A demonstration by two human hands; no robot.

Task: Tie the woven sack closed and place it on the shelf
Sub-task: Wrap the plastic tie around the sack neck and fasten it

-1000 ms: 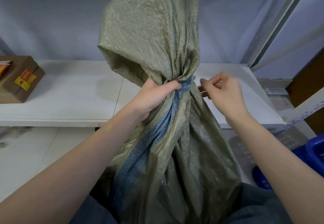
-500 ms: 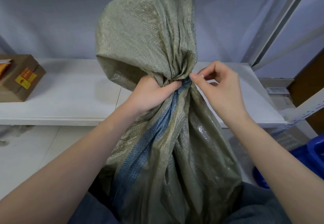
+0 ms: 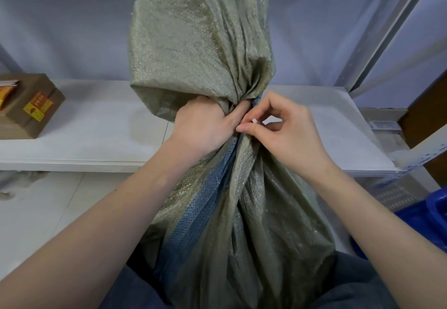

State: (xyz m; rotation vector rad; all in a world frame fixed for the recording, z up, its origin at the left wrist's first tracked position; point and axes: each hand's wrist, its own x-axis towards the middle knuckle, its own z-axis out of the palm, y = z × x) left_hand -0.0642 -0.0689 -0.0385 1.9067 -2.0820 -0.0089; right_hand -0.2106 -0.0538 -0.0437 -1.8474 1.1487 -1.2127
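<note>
Right hand (image 3: 287,132) moved in against the sack (image 3: 205,49) neck, pinching a small white tie (image 3: 254,121); my left hand (image 3: 205,127) stayed gripping the neck, shelf (image 3: 96,124) behind it.

Your 2 forearms are bare to the frame's edge — no sleeves, watch or rings on your left hand (image 3: 203,124) or right hand (image 3: 287,132) — and dark blue-grey trousers (image 3: 355,282) cover your lap.
</note>
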